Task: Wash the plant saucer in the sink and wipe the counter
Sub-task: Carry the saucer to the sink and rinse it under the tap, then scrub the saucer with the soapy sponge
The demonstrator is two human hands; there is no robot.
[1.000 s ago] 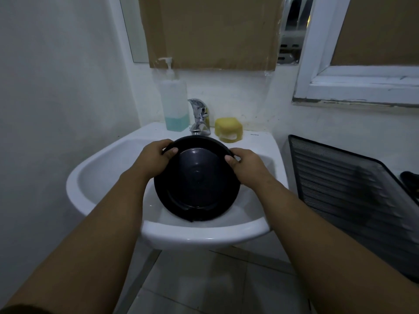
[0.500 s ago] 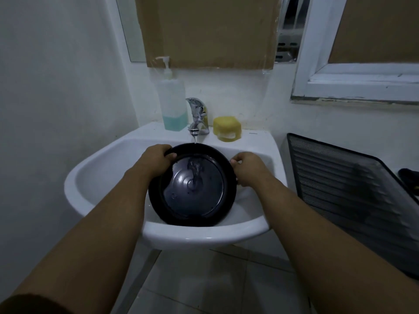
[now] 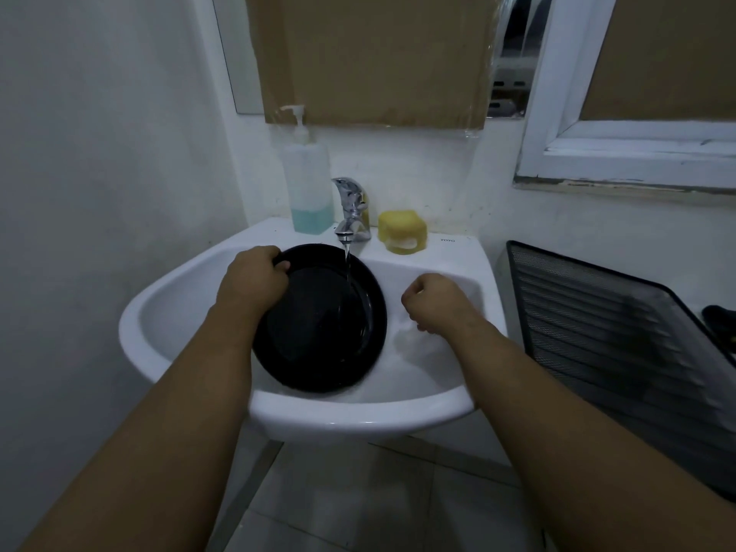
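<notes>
Head view: the saucer's (image 3: 322, 336) upper-left rim is gripped by the fingers (image 3: 283, 266) of the left hand (image 3: 255, 280). The right hand (image 3: 436, 302) is curled on nothing, apart from the saucer. The saucer is held inside the sink (image 3: 358, 416), under water from the tap (image 3: 350, 209) at the sink's back.

Place: small washroom, home-like.
Sink (image 3: 358, 416): white ceramic, against the wall, TOTO mark on its ledge.
Tap (image 3: 350, 205): chrome, water running.
Soap bottle (image 3: 308, 185): pump type, on the ledge beside the tap.
Mirror (image 3: 243, 53): above the sink, mostly behind cardboard (image 3: 374, 53).
Floor (image 3: 358, 503): pale tiles.
Window (image 3: 557, 93): white frame, at right.
</notes>
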